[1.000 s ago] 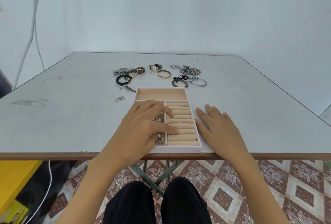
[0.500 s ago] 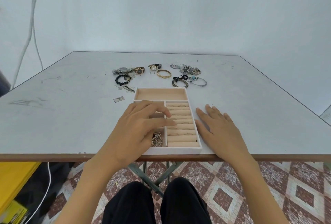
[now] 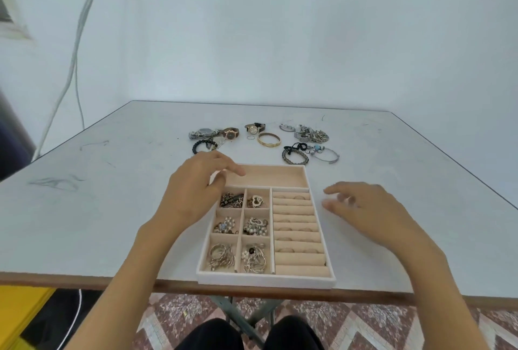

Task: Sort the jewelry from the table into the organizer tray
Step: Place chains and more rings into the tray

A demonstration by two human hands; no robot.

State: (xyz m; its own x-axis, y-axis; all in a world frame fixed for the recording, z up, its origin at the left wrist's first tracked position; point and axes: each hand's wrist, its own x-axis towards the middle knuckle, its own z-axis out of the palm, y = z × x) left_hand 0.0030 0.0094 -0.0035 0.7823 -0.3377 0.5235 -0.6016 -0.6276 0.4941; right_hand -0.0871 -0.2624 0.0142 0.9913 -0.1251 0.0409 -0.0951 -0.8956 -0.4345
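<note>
Now: beige rectangular velvet organizer tray [image 3: 265,279] sits on white table [image 3: 112,209], long axis near-to-far, near wall about flush with table's near edge. Six small left compartments hold mixed pieces; ring rolls fill right side; wide compartment spans far end.
Left hand [image 3: 196,192] over tray's far-left corner, fingers loosely bent, holding nothing; contact with tray unclear.
Right hand [image 3: 364,209] just right of tray, fingers spread, blurred, empty.
Loose jewelry beyond tray's far end: brown-faced wristwatch [image 3: 231,133], gold bangle [image 3: 269,139], black bead bracelet [image 3: 203,145], silver chain pile [image 3: 311,134].
Bare tabletop left and right of tray.
</note>
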